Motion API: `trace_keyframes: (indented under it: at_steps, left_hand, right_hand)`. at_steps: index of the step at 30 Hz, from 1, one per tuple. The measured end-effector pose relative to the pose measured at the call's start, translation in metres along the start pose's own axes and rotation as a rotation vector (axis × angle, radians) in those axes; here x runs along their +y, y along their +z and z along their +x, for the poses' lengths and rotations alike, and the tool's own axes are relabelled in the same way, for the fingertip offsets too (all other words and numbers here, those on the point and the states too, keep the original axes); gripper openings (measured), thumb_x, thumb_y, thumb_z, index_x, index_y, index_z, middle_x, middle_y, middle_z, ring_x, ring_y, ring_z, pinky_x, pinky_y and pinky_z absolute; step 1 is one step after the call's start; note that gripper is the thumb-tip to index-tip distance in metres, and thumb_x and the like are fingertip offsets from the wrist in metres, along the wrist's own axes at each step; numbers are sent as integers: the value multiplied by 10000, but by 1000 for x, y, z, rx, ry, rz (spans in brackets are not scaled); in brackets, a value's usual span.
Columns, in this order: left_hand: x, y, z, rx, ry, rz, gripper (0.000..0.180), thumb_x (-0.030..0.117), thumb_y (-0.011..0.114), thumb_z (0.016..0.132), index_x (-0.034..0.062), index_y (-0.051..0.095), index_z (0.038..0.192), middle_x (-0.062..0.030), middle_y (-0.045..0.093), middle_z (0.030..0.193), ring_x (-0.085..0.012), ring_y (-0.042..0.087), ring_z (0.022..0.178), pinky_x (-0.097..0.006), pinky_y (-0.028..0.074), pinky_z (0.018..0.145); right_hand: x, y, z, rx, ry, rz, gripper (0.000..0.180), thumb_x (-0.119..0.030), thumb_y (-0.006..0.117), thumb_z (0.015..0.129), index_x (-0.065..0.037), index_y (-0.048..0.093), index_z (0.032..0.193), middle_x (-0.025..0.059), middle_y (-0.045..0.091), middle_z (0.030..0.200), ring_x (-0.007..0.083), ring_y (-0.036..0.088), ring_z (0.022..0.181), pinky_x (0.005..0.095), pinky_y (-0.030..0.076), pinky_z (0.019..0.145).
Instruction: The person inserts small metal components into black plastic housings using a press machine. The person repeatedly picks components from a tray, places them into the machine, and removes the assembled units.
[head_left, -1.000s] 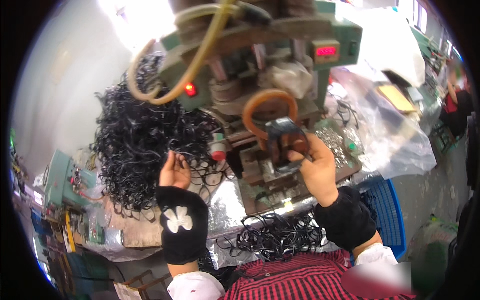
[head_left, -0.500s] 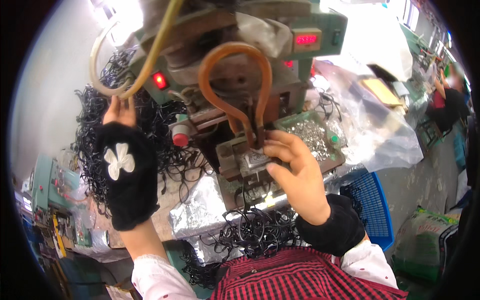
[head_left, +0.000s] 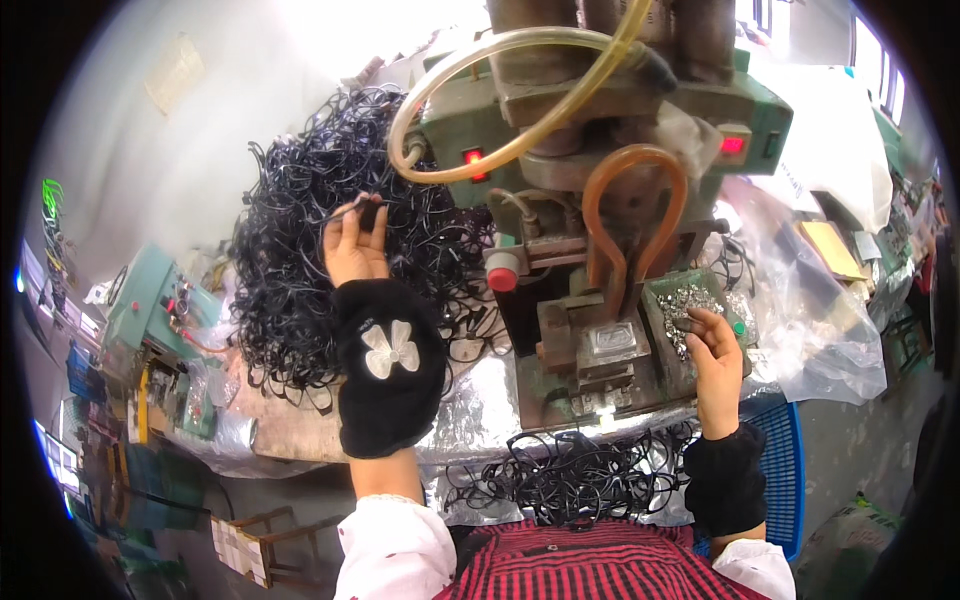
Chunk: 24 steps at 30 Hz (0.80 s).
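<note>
Nearest the body, a heap of finished black loops (head_left: pixel 580 480) lay on the foil-covered bench edge (head_left: pixel 480 410). The right hand (head_left: pixel 715 355), fingers curled together, pinched small silvery metal clips from the tray of clips (head_left: pixel 690 300) beside the green press machine (head_left: pixel 610 200). Farther off, the left hand (head_left: pixel 355 240) in a black wrist warmer (head_left: pixel 390 370) pinched one thin black elastic cord loop (head_left: pixel 345 208), lying roughly level and left-to-right, at the edge of the big tangled pile of black loops (head_left: pixel 330 260).
</note>
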<state>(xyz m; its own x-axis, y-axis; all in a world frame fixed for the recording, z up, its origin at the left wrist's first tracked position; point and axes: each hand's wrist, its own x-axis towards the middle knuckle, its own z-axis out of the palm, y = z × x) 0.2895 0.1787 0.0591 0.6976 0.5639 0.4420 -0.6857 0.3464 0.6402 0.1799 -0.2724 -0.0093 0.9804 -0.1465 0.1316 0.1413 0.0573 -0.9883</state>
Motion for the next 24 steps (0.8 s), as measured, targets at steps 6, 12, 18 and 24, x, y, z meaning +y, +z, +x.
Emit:
trace_keyframes:
  at_steps: [6, 12, 18, 24]
  left_hand:
    - [16, -10, 6, 122, -9, 200, 93, 67, 573, 975, 8, 585, 1045, -178, 684, 1076, -316, 686, 1005, -414, 612, 847]
    - [18, 6, 11, 35, 148, 396, 96, 47, 604, 958, -4, 621, 1038, -141, 700, 1052, -226, 690, 955, -343, 591, 832]
    - [16, 32, 0, -287, 584, 953, 129, -4, 632, 931, -1, 691, 1045, -133, 720, 1042, -177, 681, 935, -265, 538, 846]
    - [64, 65, -95, 41, 271, 538, 147, 109, 539, 1008, 17, 490, 1111, -120, 653, 893, -212, 675, 886, -355, 586, 779]
  right_hand:
    - [16, 6, 3, 13, -12, 35, 321, 42, 563, 892, 4, 587, 1210, 53, 629, 1142, 125, 572, 1048, 248, 451, 919]
    - [14, 5, 5, 7, -31, 53, 285, 39, 557, 903, 16, 604, 1183, 45, 648, 1100, 110, 588, 993, 240, 456, 893]
    - [24, -16, -1, 80, -27, 48, 251, 22, 548, 921, 17, 615, 1164, 27, 647, 1055, 89, 582, 968, 214, 434, 855]
    - [5, -54, -37, 265, -203, -407, 240, 3, 620, 862, 2, 640, 1101, 57, 662, 993, 159, 600, 946, 287, 462, 833]
